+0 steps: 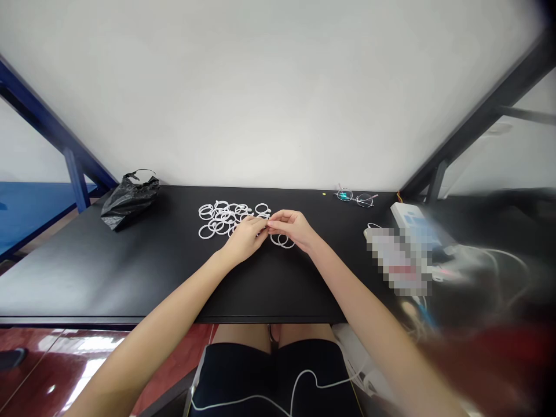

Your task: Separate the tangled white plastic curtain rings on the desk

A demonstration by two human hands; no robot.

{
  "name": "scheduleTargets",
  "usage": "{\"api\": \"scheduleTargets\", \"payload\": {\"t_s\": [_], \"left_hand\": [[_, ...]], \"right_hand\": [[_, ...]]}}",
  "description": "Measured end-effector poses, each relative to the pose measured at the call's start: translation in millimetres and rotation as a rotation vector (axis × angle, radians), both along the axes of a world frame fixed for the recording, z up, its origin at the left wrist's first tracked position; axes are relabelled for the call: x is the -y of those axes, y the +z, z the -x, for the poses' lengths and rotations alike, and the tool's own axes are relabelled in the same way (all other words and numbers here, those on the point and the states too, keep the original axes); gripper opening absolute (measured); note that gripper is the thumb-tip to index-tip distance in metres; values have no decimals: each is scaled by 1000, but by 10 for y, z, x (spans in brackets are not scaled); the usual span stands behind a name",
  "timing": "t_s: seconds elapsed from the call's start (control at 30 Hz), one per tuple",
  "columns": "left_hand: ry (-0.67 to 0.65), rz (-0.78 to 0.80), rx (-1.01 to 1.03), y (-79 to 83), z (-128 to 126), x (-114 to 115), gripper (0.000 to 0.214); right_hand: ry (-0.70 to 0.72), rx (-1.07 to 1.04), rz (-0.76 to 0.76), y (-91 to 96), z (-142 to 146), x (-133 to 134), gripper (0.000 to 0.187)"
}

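Note:
A loose cluster of thin white plastic rings (207, 231), some with a small knob on the rim, lies on the black table. My left hand (247, 238) is closed over the right side of the cluster, thumb and fingers pinched together. Against its fingertips, my right hand (297, 229) is pinched too, thumb pressed to forefinger. Whatever is between the fingertips is too small and covered to make out. Just below my right fingers lie a few more white rings (286, 241), partly hidden by the hand.
A crumpled black plastic bag (130, 200) sits at the back left. Eyeglasses (364, 200) lie at the back right. Farther right are a white power strip (410, 217), a blurred-out object (397, 260) and white cables. The black table (130, 278) meets a pale wall (278, 104).

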State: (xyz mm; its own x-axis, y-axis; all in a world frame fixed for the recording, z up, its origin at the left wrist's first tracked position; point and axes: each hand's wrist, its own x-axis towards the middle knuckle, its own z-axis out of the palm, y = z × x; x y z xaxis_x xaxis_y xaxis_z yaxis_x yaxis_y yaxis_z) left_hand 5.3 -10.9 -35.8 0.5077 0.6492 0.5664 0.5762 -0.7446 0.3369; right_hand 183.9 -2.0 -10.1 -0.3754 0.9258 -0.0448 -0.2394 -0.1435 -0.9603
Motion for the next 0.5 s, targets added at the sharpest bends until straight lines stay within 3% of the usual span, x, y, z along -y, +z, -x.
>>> {"api": "scheduleTargets", "payload": {"t_s": [0.3,0.5], "left_hand": [[68,-6,-22,11,-14,7,16],[151,-14,1,33,12,-6,16]], "right_hand": [[-78,118,-67,-38,-16,-46,26],[-184,408,-212,-97,-99,-112,14]]}}
